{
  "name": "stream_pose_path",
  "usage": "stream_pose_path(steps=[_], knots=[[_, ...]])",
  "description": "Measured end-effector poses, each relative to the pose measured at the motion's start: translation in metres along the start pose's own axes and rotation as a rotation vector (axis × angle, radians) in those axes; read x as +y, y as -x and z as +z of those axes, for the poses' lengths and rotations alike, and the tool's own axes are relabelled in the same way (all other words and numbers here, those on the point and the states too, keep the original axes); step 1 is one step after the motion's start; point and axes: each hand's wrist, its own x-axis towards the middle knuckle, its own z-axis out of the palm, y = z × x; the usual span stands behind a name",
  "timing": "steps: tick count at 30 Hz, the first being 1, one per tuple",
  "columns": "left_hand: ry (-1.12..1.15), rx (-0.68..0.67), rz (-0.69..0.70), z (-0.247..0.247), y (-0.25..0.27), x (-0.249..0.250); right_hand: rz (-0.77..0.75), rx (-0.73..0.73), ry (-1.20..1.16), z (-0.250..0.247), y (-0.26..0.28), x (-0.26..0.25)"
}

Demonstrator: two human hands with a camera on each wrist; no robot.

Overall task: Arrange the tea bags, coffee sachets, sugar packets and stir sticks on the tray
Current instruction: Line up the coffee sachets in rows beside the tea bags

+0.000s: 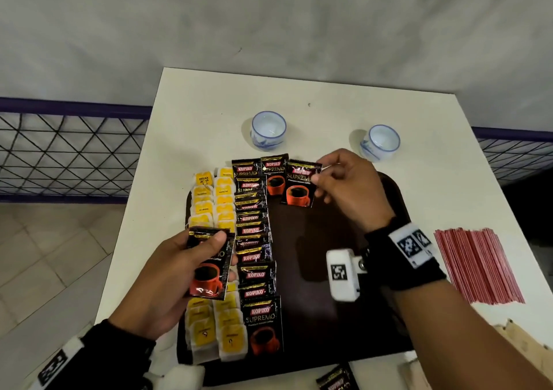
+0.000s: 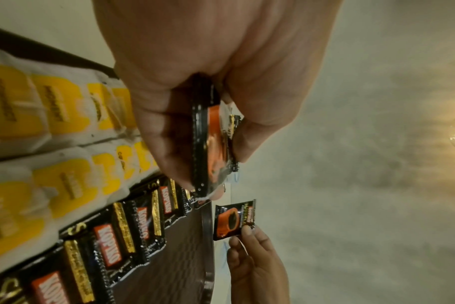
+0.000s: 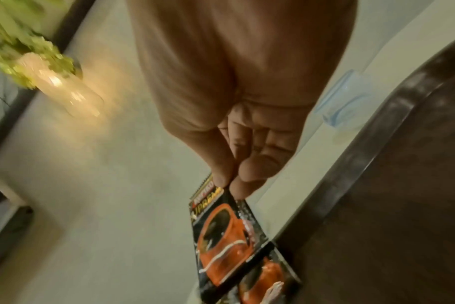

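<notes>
Item: coffee sachet [image 1: 300, 185], pinched by its top corner in the right hand [image 1: 348, 186], hanging above the far edge of the tray [image 1: 329, 240] beside a started second row. Left hand [image 1: 167, 273] grips a spare sachet stack [image 1: 209, 265] over the tea bags [image 1: 223, 323]. Risks, as judged: the corner pinch may let the sachet swing and land skewed or overlap its neighbour [image 1: 273, 177]; the left hand may brush the tea bags out of line. Surroundings: two cups [image 1: 268, 130] by the table's far edge; stir sticks [image 1: 478, 265] near the right edge; loose sachet [image 1: 338, 379] at the near edge. Sugar packets not seen.
</notes>
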Motion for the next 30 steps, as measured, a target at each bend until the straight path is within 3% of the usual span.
stream_pose_path(steps=[6,30], knots=[[0.017,0.007,-0.054,-0.016,0.001,-0.005,0.086,-0.083,0.192,0.014,-0.039,0.016],[-0.032,0.025,-0.058,-0.021,0.007,-0.007,0.166,-0.029,0.255,0.039,-0.044,0.014]])
